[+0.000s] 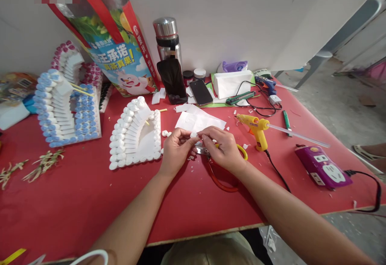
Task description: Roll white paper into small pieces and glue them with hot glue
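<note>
Both my hands meet over the middle of the red table (pixel 75 200). My left hand (pixel 176 150) is closed, pinching a small white foam piece (pixel 194 135) between thumb and fingers. My right hand (pixel 221 148) is closed too, its fingertips pinched at the same piece. Beneath my hands lie scissors with yellow and red handles (pixel 224 176). A white foam staircase model (pixel 135 134) stands just left of my left hand. White paper sheets (pixel 196 120) lie just beyond my hands.
A yellow glue gun (pixel 256 128) with a glue stick stands to the right, next to a purple power strip (pixel 322 168). Blue-and-white foam models (pixel 64 104), a red bag (pixel 117 44), a steel flask (pixel 167 40), two phones (pixel 200 92) and a tissue box (pixel 232 82) line the back.
</note>
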The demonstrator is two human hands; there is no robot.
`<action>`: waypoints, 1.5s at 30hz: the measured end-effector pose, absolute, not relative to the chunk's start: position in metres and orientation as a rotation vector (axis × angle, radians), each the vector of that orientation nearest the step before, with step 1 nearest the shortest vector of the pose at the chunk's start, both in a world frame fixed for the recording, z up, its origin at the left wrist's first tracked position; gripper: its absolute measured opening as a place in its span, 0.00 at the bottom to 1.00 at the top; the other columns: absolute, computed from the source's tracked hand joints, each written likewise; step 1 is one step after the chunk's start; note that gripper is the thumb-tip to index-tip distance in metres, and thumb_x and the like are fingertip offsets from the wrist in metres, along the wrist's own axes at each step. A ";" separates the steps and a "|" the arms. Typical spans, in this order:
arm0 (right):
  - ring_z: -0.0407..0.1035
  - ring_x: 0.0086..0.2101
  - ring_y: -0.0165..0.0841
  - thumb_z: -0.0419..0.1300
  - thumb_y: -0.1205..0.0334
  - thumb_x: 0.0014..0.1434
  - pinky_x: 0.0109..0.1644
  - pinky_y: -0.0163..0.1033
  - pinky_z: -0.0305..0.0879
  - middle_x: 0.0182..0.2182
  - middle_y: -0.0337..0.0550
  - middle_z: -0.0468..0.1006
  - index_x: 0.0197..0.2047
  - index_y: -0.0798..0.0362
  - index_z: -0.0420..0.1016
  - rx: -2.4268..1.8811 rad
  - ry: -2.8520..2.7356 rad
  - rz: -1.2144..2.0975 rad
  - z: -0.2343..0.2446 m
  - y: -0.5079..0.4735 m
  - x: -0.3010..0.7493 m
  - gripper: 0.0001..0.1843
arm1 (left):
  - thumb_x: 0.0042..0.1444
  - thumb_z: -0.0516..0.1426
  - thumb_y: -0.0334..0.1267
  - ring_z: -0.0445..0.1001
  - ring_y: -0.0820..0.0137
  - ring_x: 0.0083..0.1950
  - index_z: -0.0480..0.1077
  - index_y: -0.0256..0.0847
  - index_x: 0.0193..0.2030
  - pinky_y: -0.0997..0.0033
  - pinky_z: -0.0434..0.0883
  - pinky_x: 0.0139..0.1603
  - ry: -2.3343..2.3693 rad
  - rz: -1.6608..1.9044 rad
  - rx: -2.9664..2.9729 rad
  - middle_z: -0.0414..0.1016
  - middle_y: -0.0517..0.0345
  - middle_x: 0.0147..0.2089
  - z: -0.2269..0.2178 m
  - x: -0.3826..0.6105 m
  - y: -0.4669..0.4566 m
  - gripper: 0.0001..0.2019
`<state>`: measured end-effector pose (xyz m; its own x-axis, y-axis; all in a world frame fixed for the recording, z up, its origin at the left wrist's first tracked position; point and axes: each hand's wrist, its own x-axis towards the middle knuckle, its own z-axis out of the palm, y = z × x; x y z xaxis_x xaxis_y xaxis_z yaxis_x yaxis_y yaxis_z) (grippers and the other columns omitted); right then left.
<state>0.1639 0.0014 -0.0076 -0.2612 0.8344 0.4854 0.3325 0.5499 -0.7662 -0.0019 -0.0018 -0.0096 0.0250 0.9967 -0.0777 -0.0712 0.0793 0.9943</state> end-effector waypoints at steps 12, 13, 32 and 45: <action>0.74 0.36 0.36 0.53 0.68 0.63 0.39 0.39 0.69 0.38 0.50 0.79 0.46 0.54 0.76 -1.046 -2.088 0.361 -0.010 0.001 0.162 0.12 | 0.56 0.64 0.43 0.71 0.73 0.21 0.71 0.41 0.36 0.74 0.70 0.23 1.301 1.181 1.390 0.74 0.64 0.25 -0.018 -0.005 -0.005 0.09; 0.74 0.36 0.36 0.53 0.67 0.63 0.39 0.40 0.68 0.38 0.51 0.79 0.45 0.55 0.76 -1.061 -2.112 0.334 -0.011 0.000 0.161 0.12 | 0.57 0.64 0.43 0.71 0.73 0.21 0.71 0.41 0.36 0.74 0.70 0.23 1.316 1.176 1.431 0.74 0.64 0.25 -0.019 -0.006 -0.005 0.09; 0.74 0.33 0.35 0.55 0.64 0.65 0.38 0.40 0.68 0.34 0.49 0.80 0.37 0.54 0.79 -1.090 -1.967 0.395 -0.008 -0.003 0.161 0.11 | 0.59 0.61 0.45 0.71 0.71 0.23 0.71 0.42 0.38 0.72 0.69 0.27 1.307 1.067 1.498 0.75 0.60 0.27 -0.017 -0.010 -0.002 0.09; 0.58 0.20 0.23 0.71 0.56 0.51 0.24 0.32 0.56 0.20 0.33 0.69 0.32 0.54 0.74 -0.916 -0.909 1.652 -0.007 0.015 0.167 0.13 | 0.56 0.65 0.42 0.69 0.77 0.23 0.74 0.39 0.40 0.77 0.67 0.22 0.888 1.066 0.970 0.76 0.59 0.28 -0.011 -0.008 0.003 0.11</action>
